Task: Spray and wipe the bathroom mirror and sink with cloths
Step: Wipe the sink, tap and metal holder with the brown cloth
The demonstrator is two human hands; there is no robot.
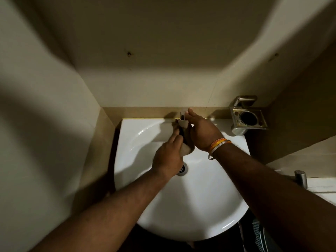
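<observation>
While the white sink [181, 197] fills the lower view, both hands are gathered at its back rim: the tap [183, 117] there is pinched by the right hand [201, 131], and just below it the cloth [186, 142] is pressed by the left hand's [168, 158] near-straight fingers.

There are two hands [168, 158], one sink [200, 206], one cloth [187, 142], one tap [182, 117], one metal holder [248, 115] and two wristbands [218, 142].

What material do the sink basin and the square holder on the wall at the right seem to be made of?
Sink basin: probably glazed ceramic; white, glossy, with sharp light streaks. Square holder: metal, likely steel or chrome plating; silver-grey, with dull reflections.
</observation>
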